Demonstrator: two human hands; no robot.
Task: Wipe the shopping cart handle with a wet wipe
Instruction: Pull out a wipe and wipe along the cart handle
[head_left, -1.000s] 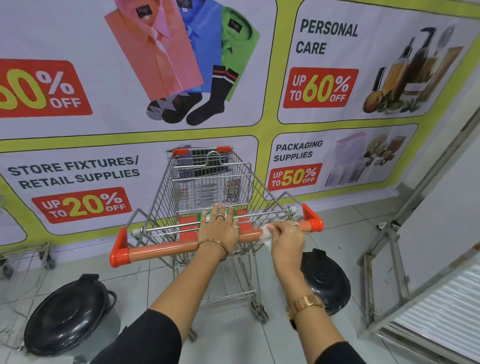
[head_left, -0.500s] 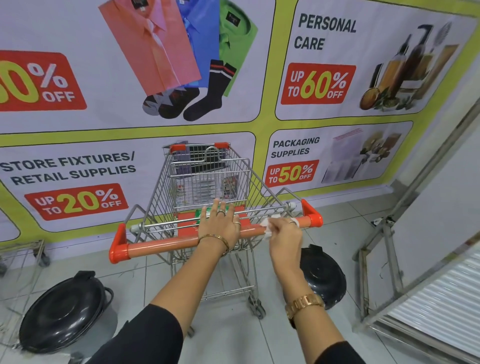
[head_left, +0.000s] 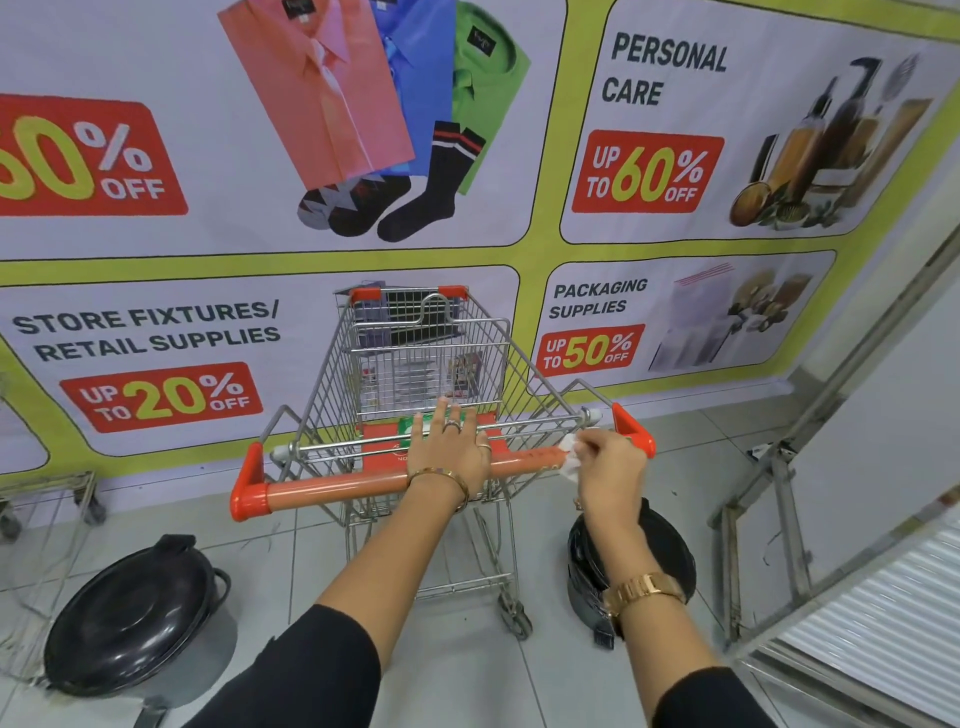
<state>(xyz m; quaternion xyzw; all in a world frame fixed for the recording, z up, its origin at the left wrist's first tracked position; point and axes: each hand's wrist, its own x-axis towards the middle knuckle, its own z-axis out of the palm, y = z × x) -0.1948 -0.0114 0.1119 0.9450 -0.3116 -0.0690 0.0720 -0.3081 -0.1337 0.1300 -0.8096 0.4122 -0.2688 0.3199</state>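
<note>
Right hand pinching a wipe on the cart handle; left hand lying flat over the bar.

The right hand is closing its fingers around the white wipe and pressing it to the orange handle near the right end cap, at about 3 o'clock from the left hand. The left hand is resting palm-down on the middle of the handle, fingers spread and stretched forward, gripping nothing. The cart is standing at 12 o'clock from the hands, nose against the banner. Black bins are sitting on the tiled floor: one at 8 o'clock, another at 5 o'clock behind the right forearm.
</note>
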